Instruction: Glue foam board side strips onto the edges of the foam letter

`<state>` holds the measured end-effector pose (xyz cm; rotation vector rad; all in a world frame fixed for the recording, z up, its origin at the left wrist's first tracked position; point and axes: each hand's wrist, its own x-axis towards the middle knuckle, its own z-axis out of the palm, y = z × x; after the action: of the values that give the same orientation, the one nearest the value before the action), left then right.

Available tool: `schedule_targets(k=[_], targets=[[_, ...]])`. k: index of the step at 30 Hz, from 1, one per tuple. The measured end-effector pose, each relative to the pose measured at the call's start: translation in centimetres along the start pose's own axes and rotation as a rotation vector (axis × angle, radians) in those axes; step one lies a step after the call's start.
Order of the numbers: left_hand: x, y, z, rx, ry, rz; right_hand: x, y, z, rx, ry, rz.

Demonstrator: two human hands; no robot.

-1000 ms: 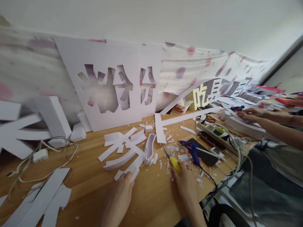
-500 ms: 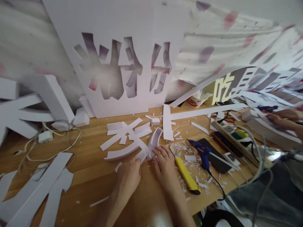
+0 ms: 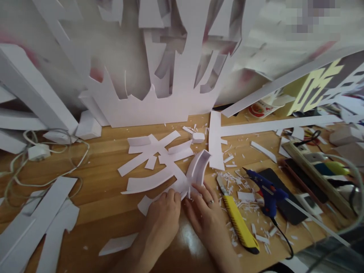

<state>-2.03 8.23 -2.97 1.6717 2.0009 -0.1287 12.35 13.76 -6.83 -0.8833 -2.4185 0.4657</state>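
Note:
A white foam character piece (image 3: 170, 165) with several arms and raised edge strips lies on the wooden table. My left hand (image 3: 165, 212) is closed at its lower end, fingertips pressed together on the white piece there. To the right, my right hand (image 3: 203, 208) has its fingers bent around the base of the curved raised part (image 3: 198, 167), and a ring shows on one finger. Beside that hand lies a yellow cutter (image 3: 239, 220). Farther right is a blue glue gun (image 3: 265, 189) with a white stick in its back.
A tall cut-out white board (image 3: 159, 110) stands behind. White cables (image 3: 51, 182) and flat white pieces (image 3: 42, 223) lie left. Foam scraps, a dark phone (image 3: 292, 212), a power strip (image 3: 321, 170) and a paper cup (image 3: 261, 108) are right.
The view has moved closer and lower over the table. Both hands remain at the lower end of the white piece. The other person's hands at the right are out of view.

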Motion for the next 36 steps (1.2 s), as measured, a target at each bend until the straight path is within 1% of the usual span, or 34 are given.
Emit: schedule_targets(k=[3, 7, 10, 14, 16, 19, 21, 23, 25, 26, 30, 33, 34, 36], targets=[[0.2, 0.1, -0.2, -0.022, -0.035, -0.016, 0.0, 0.2, 0.5, -0.021, 0.02, -0.036], [0.4, 0.5, -0.2, -0.014, -0.102, -0.046, 0.0, 0.1, 0.8, -0.039, -0.007, -0.035], [0.7, 0.5, -0.3, -0.011, -0.136, -0.03, 0.1, 0.0, 0.7, -0.06, -0.014, -0.038], [1.0, 0.1, -0.5, -0.015, -0.228, 0.004, 0.5, 0.0, 0.6, -0.067, -0.006, -0.057], [1.1, 0.1, -0.2, -0.016, -0.234, 0.01, 0.7, 0.1, 0.6, -0.052, -0.013, -0.061], [1.2, 0.0, 0.4, 0.004, -0.178, 0.049, 0.8, 0.3, 0.7, -0.045, -0.034, -0.058], [1.1, -0.1, 1.0, 0.017, -0.098, 0.117, 0.8, 0.5, 0.7, -0.043, -0.035, -0.06], [1.1, -0.2, 1.4, 0.035, 0.036, 0.17, 0.9, 0.5, 0.6, -0.033, -0.028, -0.056], [1.1, -0.4, 1.7, 0.067, 0.183, 0.178, 1.0, 0.5, 0.6, -0.028, -0.035, -0.061], [1.1, -0.4, 1.8, 0.085, 0.234, 0.178, 1.1, 0.5, 0.5, -0.027, -0.038, -0.067], [1.3, -0.3, 2.1, 0.138, 0.312, 0.197, 1.3, 0.5, 0.3, -0.028, -0.058, -0.074], [1.5, -0.2, 2.1, 0.184, 0.417, 0.195, 1.3, 0.7, 0.2, -0.03, -0.055, -0.082], [1.5, -0.3, 2.0, 0.195, 0.428, 0.201, 1.3, 0.7, 0.1, -0.034, -0.052, -0.085], [1.6, -0.4, 1.6, 0.195, 0.392, 0.218, 1.3, 0.8, 0.1, -0.046, -0.057, -0.079]])
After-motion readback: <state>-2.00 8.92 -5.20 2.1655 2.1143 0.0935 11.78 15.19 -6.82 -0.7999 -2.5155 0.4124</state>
